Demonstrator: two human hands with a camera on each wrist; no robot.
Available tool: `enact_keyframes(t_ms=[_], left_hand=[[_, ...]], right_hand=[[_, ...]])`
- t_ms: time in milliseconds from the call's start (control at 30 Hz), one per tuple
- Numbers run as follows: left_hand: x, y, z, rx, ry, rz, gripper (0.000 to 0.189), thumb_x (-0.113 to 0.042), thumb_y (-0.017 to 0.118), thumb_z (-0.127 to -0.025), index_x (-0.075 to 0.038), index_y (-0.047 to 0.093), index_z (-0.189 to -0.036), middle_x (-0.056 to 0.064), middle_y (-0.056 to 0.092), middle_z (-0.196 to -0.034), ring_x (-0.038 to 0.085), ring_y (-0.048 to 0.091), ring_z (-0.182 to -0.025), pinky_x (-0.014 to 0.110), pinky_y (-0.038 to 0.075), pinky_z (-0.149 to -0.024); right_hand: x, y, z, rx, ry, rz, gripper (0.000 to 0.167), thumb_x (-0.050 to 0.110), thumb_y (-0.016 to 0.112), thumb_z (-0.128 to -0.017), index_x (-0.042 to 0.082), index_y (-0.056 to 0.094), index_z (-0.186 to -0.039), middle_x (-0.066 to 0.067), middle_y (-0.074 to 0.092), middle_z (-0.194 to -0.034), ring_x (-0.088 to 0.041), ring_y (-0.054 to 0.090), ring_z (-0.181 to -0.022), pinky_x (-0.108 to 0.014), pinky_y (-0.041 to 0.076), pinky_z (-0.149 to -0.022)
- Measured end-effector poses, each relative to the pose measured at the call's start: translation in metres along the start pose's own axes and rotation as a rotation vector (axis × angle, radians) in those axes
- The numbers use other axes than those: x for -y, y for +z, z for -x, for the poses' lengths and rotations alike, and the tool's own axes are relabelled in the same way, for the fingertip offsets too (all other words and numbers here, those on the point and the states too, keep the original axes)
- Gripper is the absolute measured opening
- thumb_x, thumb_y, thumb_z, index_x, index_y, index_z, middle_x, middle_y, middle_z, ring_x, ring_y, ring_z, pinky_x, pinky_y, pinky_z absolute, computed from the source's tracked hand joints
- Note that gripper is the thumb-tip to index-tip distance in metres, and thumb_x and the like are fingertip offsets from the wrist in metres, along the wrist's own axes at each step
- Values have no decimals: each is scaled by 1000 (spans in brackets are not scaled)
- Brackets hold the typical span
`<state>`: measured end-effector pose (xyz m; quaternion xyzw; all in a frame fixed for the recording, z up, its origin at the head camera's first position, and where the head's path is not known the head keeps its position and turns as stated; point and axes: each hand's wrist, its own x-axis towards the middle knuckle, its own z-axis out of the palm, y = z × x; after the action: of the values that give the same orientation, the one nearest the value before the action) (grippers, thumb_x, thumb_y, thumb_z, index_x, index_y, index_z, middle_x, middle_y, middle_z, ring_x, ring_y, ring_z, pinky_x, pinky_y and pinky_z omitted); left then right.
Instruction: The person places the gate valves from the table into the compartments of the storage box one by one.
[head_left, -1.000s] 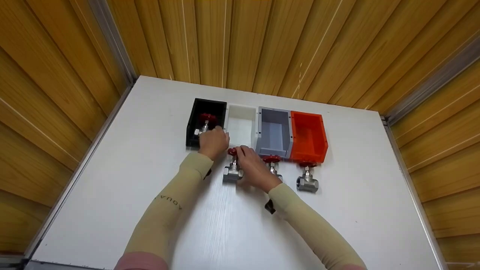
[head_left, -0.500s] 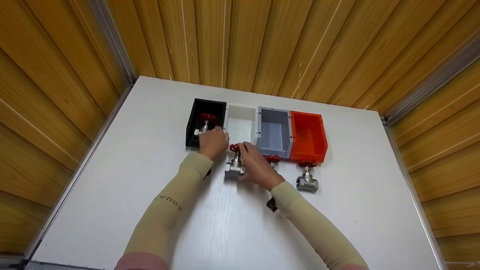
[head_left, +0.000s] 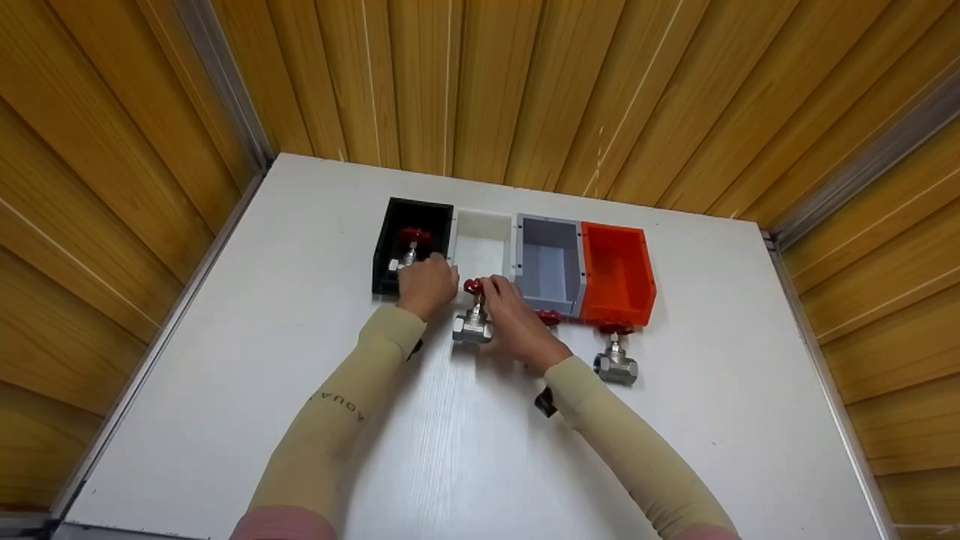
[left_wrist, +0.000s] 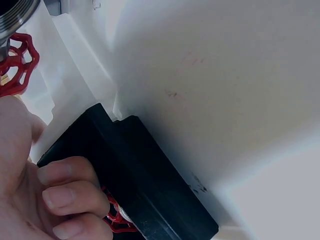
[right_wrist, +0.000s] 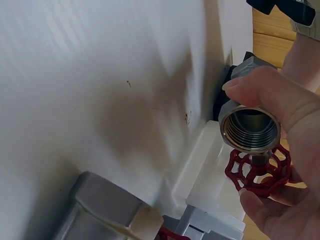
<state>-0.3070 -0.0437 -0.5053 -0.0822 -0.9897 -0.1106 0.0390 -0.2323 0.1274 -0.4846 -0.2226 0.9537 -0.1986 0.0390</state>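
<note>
A metal valve with a red handwheel (head_left: 472, 330) is in my right hand (head_left: 517, 322), raised in front of the white bin (head_left: 484, 232). In the right wrist view the thumb presses the threaded valve body (right_wrist: 250, 130), while the other fingers reach round the red wheel (right_wrist: 260, 172). My left hand (head_left: 429, 285) stays at the front of the black bin (head_left: 382, 247); in the left wrist view its curled fingers (left_wrist: 70, 197) grip the bin's edge. Inside the black bin lies another red-wheeled valve (head_left: 409, 251), partly hidden by that hand.
Right of the white bin stand a grey bin (head_left: 547, 262) and an orange bin (head_left: 619, 270), all in one row. One valve (head_left: 616, 364) stands before the orange bin. Another red handwheel (head_left: 550, 317) shows behind my right hand. Wood-look panels (head_left: 480, 82) enclose the white table (head_left: 300, 315).
My right hand has lifted the valve and carried it slightly forward and right, towards the white bin. The left hand has kept its place at the black bin.
</note>
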Motion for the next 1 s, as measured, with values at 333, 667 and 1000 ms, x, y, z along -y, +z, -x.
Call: enact_keyframes(t_ms=[333,667,1000], left_hand=[[1,-2,-1,39,-15,2,41,-36,46,-99,1,63,-93,18,70,-78,35,69,-70,48,55,-62],[1,0,-3,81,-27,-6,43,-37,44,-100,1,62,-95,17,70,-80,34,70,-73,47,55,-64],[1,0,-3,59,-12,-21,43,-37,44,-100,1,62,-94,17,70,-79,34,70,-72,48,55,-63]], right_hand=[[0,-7,-7,14,54,-14,119,26,94,-59,1,23,-151,-19,28,-151,-36,32,-137,-45,37,-111],[-2,-12,-15,0,69,-7,115,22,94,-57,4,27,-149,-18,32,-148,-35,35,-134,-46,36,-111],[-5,-14,-20,-33,22,5,114,24,93,-59,0,26,-149,-20,33,-147,-37,35,-136,-46,38,-110]])
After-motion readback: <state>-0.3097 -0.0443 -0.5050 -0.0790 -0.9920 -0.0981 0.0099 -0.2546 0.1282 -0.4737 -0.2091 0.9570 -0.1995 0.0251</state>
